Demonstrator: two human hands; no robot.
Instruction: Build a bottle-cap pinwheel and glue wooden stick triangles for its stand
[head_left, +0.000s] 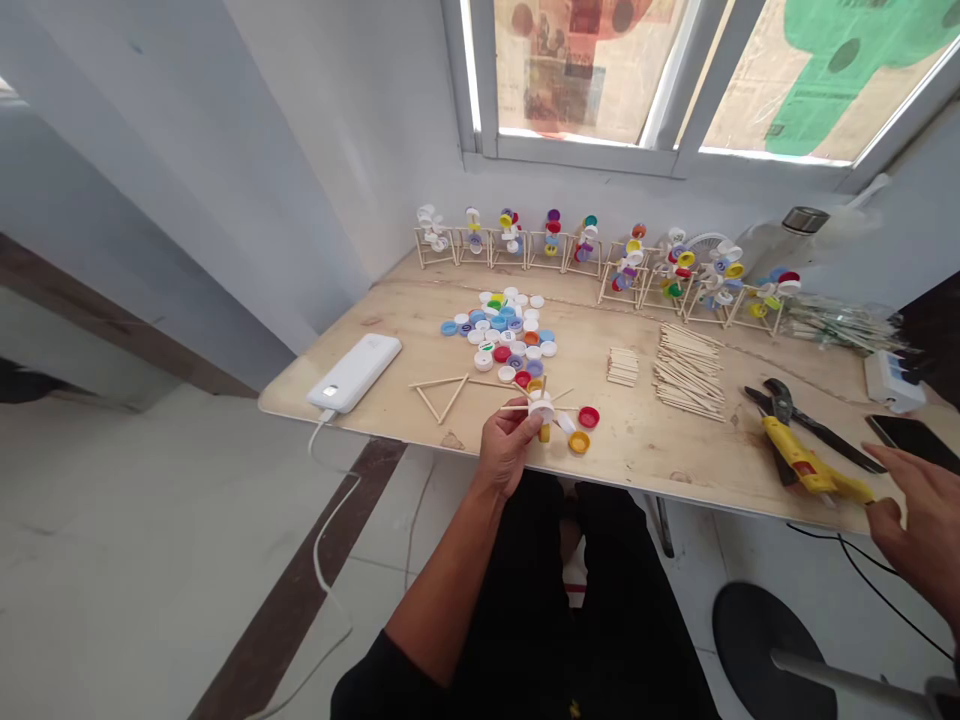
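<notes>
My left hand (pixel 508 440) is closed on a small wheel (pixel 541 408) made of a white bottle cap with thin wooden sticks sticking out of it, held just above the front edge of the wooden table (pixel 645 450). A red cap (pixel 589 417) and an orange cap (pixel 578 442) lie right beside it. My right hand (pixel 919 520) hovers at the table's right front edge with fingers spread, next to the yellow glue gun (pixel 806 465), not gripping it.
A pile of coloured bottle caps (pixel 504 328), a stick triangle (pixel 442 393), stacks of sticks (pixel 688 370), black pliers (pixel 799 412), a white power bank (pixel 354 372), a phone (pixel 911 435) and a row of finished cap-and-stick models (pixel 600 255) at the back.
</notes>
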